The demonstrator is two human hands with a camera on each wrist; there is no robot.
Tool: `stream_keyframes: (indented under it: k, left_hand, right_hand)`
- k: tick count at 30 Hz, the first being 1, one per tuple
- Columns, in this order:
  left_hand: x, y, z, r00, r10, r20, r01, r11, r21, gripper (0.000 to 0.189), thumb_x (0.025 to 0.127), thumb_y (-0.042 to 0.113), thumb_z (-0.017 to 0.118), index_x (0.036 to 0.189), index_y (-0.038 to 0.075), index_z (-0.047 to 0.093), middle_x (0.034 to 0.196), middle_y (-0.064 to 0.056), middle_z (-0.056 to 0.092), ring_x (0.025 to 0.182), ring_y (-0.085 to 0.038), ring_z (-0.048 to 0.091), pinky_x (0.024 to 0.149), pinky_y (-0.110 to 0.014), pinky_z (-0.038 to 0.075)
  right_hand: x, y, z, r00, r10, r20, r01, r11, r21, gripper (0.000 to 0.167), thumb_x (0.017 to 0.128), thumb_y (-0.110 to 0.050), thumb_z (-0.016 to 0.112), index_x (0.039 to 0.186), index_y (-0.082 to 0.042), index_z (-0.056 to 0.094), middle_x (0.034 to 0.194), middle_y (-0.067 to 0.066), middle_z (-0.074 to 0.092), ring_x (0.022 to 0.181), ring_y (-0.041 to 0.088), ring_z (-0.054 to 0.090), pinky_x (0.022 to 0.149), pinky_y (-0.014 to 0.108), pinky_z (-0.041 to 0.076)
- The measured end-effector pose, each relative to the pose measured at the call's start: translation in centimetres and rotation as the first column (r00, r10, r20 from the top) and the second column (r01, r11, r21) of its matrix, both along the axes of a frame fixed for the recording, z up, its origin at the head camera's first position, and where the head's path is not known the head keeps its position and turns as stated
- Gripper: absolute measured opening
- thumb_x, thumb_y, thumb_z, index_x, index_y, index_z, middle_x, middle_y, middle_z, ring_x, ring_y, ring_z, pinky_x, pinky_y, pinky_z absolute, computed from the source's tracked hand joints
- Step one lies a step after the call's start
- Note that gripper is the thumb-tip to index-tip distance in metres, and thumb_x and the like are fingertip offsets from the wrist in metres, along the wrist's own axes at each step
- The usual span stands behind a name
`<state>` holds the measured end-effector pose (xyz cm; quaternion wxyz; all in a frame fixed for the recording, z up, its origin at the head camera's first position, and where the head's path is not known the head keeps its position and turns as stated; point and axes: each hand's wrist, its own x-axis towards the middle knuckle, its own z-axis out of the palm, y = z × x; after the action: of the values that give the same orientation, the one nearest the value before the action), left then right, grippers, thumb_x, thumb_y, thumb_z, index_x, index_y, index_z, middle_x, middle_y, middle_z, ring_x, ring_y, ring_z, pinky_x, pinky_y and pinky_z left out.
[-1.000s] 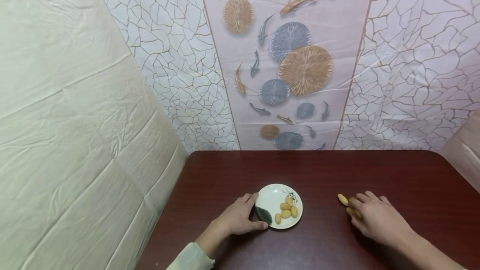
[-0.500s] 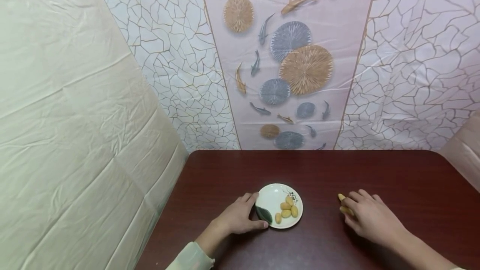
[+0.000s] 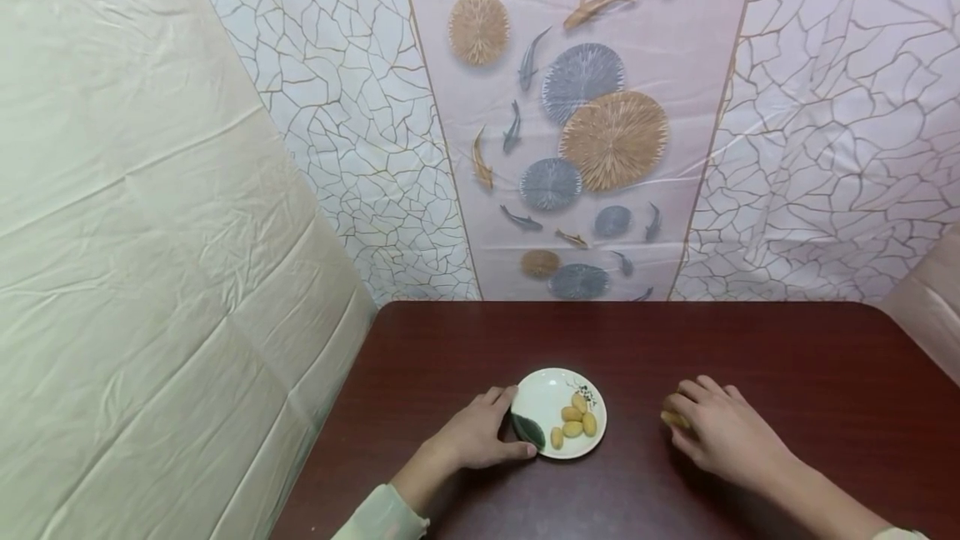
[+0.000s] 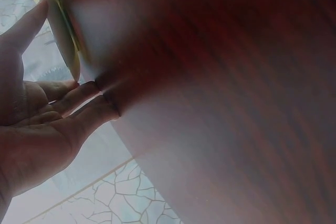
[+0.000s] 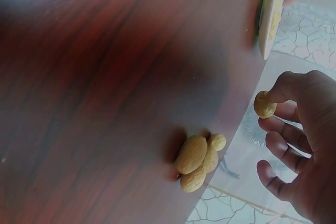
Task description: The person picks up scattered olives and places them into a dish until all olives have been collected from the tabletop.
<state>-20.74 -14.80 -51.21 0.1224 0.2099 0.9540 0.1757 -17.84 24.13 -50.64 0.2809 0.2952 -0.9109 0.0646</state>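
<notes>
A small white plate (image 3: 536,394) with a dark green patch and a dark printed sprig lies on the table. Several yellow oval nut-like pieces (image 3: 572,429) rest on it. My left hand (image 3: 474,433) holds the plate's left rim between thumb and forefinger. To the right, my right hand (image 3: 723,432) pinches one yellow oval piece (image 5: 264,104) between thumb and forefinger, just off the table. Several more loose yellow oval pieces (image 5: 195,162) lie together on the tabletop in the right wrist view. In the head view the right hand hides them.
The dark red-brown table (image 3: 637,340) has rounded far corners. Behind it hangs a patterned cloth (image 3: 573,232) with printed fish and round shapes. A pale quilted cloth wall (image 3: 187,273) stands along the left side.
My right hand has moved left towards the plate, taking the pinched yellow oval piece with it. The loose piece seen beside its fingertips is now hidden. My left hand and the plate stay put.
</notes>
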Motion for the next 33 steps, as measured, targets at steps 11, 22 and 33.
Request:
stream_keyframes:
  k: [11, 22, 33]
  left_hand:
    - [0.0, 0.1, 0.1, 1.0, 0.001, 0.004, -0.001, 1.0, 0.008, 0.108, 0.092, 0.067, 0.08, 0.174, 0.013, 0.034, 0.17, -0.011, 0.049, 0.155, -0.034, 0.051, 0.118, -0.054, 0.053]
    - [0.0, 0.1, 0.1, 1.0, 0.001, -0.009, -0.001, 1.0, -0.002, 0.108, 0.092, 0.066, 0.081, 0.173, 0.013, 0.035, 0.168, -0.011, 0.05, 0.154, -0.034, 0.052, 0.117, -0.053, 0.054]
    - [0.0, 0.0, 0.0, 1.0, -0.006, -0.013, 0.006, 1.0, -0.01, 0.109, 0.092, 0.067, 0.081, 0.173, 0.012, 0.035, 0.168, -0.011, 0.05, 0.154, -0.033, 0.051, 0.118, -0.052, 0.053]
  right_hand:
    - [-0.3, -2.0, 0.4, 1.0, 0.019, 0.003, -0.019, 1.0, -0.013, 0.032, 0.07, -0.018, 0.095, 0.093, -0.025, 0.075, 0.092, -0.012, 0.063, 0.084, 0.013, 0.054, 0.065, 0.031, 0.04]
    - [-0.7, -4.6, 1.0, 0.997, 0.032, 0.065, -0.03, 0.999, -0.027, 0.028, 0.074, -0.016, 0.095, 0.094, -0.024, 0.076, 0.093, -0.011, 0.063, 0.087, 0.014, 0.055, 0.068, 0.036, 0.044]
    - [-1.1, -6.3, 1.4, 0.993, 0.039, 0.108, -0.04, 0.999, 0.006, 0.027, 0.078, -0.019, 0.094, 0.099, -0.024, 0.077, 0.098, -0.01, 0.064, 0.091, 0.016, 0.057, 0.068, 0.034, 0.044]
